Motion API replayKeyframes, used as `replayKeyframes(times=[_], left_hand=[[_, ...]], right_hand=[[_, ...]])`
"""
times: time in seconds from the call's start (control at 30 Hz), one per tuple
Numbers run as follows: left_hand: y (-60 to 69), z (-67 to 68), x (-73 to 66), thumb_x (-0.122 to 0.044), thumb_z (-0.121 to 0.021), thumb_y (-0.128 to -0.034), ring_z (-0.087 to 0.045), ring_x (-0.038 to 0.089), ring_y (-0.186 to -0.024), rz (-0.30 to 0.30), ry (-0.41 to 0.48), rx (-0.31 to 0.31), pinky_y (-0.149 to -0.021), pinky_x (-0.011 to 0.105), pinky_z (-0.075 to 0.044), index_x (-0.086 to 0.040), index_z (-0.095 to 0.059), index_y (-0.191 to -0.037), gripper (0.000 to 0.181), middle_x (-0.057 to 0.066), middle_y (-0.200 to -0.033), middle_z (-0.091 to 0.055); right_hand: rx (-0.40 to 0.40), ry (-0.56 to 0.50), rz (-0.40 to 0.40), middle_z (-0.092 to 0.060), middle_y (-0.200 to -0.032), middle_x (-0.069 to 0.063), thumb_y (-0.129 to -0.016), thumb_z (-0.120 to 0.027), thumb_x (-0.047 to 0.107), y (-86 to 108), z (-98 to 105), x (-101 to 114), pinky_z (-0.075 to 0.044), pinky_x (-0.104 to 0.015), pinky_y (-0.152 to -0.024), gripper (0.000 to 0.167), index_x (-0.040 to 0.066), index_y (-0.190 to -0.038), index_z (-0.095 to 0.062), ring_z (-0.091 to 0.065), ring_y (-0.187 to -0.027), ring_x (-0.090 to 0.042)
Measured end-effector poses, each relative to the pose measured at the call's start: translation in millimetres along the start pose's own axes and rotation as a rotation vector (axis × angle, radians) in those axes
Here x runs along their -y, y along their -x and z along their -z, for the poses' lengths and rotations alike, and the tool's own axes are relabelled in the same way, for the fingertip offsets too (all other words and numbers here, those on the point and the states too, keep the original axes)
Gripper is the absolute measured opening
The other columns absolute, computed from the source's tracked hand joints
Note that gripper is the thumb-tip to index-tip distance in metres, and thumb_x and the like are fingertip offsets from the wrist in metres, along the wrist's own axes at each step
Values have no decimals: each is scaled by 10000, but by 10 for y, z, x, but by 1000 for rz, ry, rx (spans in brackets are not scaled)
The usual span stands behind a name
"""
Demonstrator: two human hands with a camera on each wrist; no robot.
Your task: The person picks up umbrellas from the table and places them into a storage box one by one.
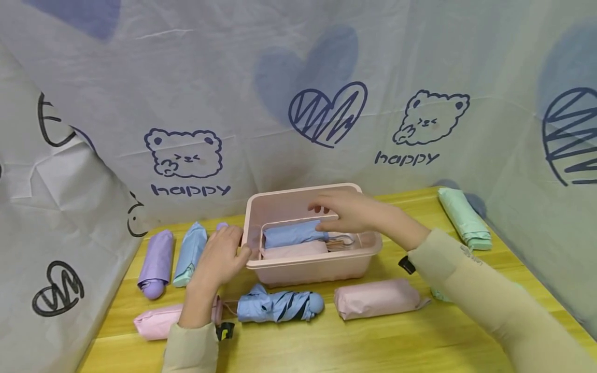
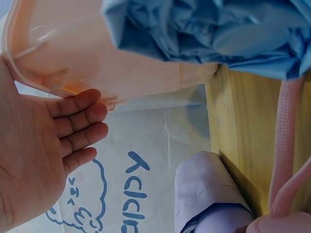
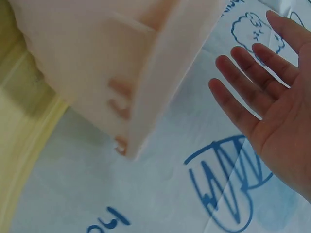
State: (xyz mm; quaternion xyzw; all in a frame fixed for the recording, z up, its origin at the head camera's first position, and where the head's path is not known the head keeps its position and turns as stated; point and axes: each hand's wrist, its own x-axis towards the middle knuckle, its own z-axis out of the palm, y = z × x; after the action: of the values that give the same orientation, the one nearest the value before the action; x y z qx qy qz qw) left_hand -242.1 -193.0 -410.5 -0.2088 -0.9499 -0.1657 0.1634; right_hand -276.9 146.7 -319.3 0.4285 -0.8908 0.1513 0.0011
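A pink plastic bin (image 1: 308,272) stands near the back wall. In it lie a blue folded umbrella (image 1: 294,234) and a pale pink folded umbrella (image 1: 296,250), side by side. My left hand (image 1: 221,254) holds the bin's left rim, its thumb at the edge. In the left wrist view, this hand's loosely bent fingers (image 2: 80,121) lie along the outer wall. Above the bin's right part hovers my right hand (image 1: 347,211), spread and holding nothing. The right wrist view shows its fingers (image 3: 257,77) apart, beyond the bin's rim (image 3: 160,92).
A purple umbrella (image 1: 156,261) and a blue one (image 1: 191,251) lie at left. In front are a pink one (image 1: 156,321), a loosely wrapped blue one (image 1: 277,305) and another pink one (image 1: 378,299). A mint umbrella (image 1: 462,217) lies at right. Patterned cloth (image 1: 261,103) hangs behind.
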Motion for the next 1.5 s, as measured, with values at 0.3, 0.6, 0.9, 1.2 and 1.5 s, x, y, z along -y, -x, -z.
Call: replayKeyframes(times=[0.3,0.6,0.9,1.2,1.5], left_hand=[[10,3,7,-227,-520,-878,-489,267,-838,-3,1,-2,-830,427,-394,-60,-588,-927,187,65,-846,-558],[0,4,3,-224,-517,-883,-491,270,-843,-20,-1,-13,-832,432,-400,-52,-590,-928,192,67,-851,-556],[9,9,1,-217,-517,-883,-468,269,-837,-5,3,-6,-836,426,-393,-57,-578,-915,175,57,-839,-535],[9,7,9,-218,-508,-889,-477,275,-851,4,4,-4,-846,427,-389,-51,-592,-934,192,59,-848,-544],[1,5,7,-211,-521,-887,-478,270,-859,6,7,3,-863,434,-394,-52,-596,-941,184,58,-856,-549]], right_hand=[[-150,-65,-93,-661,-1328,-89,-977,-711,344,241,-97,-144,-447,-511,-1092,413,88,-1301,-677,-566,-1286,-310],[-333,-69,-165,-639,-1360,-123,-947,-746,236,491,-244,-335,-462,-525,-1083,367,71,-1269,-683,-599,-1278,-346],[-384,-24,-284,-551,-1481,-165,-952,-725,218,724,-321,-601,-403,-578,-1121,464,40,-1369,-630,-531,-1353,-405],[-367,-16,-355,-541,-1480,-209,-991,-687,272,919,-323,-858,-388,-609,-1120,492,32,-1410,-593,-517,-1354,-446],[-328,29,-424,-518,-1474,-255,-990,-686,272,1113,-268,-1133,-392,-625,-1104,523,-16,-1410,-567,-501,-1345,-479]])
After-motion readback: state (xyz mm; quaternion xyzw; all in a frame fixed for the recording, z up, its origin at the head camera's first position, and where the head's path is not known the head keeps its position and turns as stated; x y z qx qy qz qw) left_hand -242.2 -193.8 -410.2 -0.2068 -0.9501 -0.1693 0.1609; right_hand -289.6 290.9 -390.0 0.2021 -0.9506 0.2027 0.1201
